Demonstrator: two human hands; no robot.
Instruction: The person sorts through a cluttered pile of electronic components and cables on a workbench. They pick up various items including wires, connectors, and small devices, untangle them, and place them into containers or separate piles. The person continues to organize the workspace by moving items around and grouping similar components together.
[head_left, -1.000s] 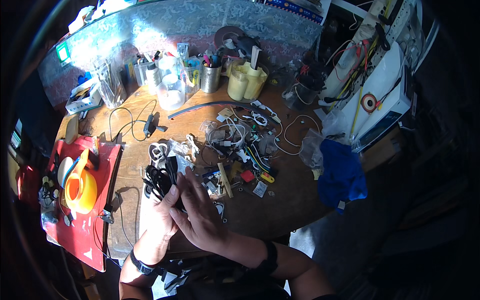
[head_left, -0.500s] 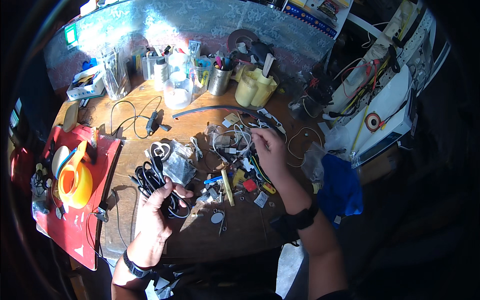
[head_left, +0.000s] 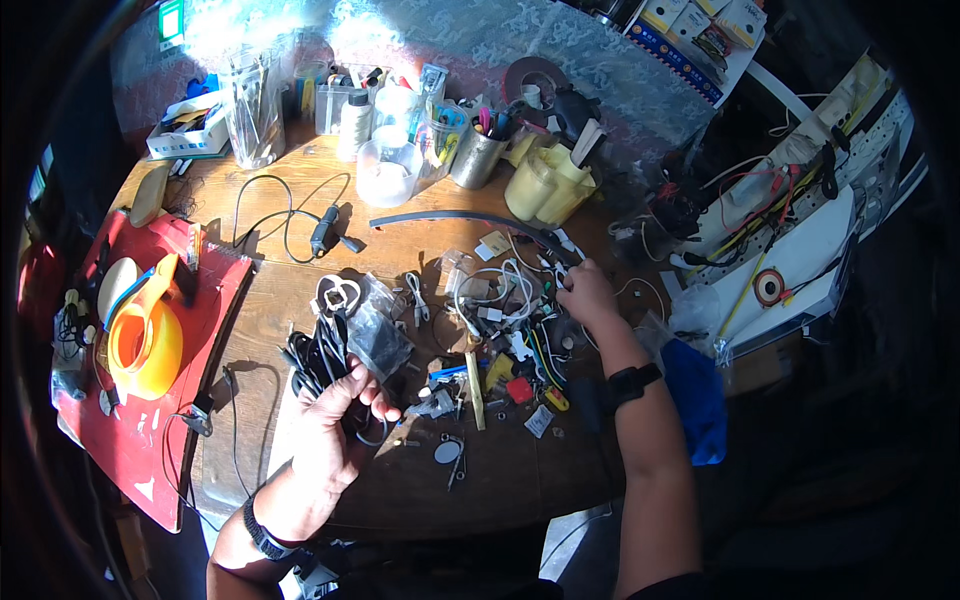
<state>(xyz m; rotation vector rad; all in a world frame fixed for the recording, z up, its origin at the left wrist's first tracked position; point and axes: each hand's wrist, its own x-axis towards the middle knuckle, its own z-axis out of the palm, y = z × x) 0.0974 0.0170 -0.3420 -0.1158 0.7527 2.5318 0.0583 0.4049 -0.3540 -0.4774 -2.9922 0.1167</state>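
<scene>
My left hand [head_left: 335,405] is wrapped round a looped bundle of black cables [head_left: 322,352], raised over the near left of the wooden table. Further right, my right hand [head_left: 588,292] has its fingers pinched at a white cable [head_left: 558,268], at the far right of a heap of small parts. Beside it curves a black flexible tube [head_left: 465,215]. The heap holds a tangled white cable [head_left: 515,290], a red block [head_left: 518,390], a yellowish stick [head_left: 474,390] and clear plastic bags [head_left: 378,335]. My right fingertips are partly hidden.
A red board [head_left: 150,440] with an orange tape dispenser [head_left: 145,345] lies at left. Along the back stand a clear tub [head_left: 388,175], a metal pen cup [head_left: 478,160] and a yellow container [head_left: 550,188]. Blue cloth [head_left: 693,400] hangs at the right edge; a black corded adapter [head_left: 325,232] lies behind.
My right hand has moved away and to the right, from the tangled white cable to the heap's far right edge. The left hand still holds the black cables. The whole view has shifted slightly.
</scene>
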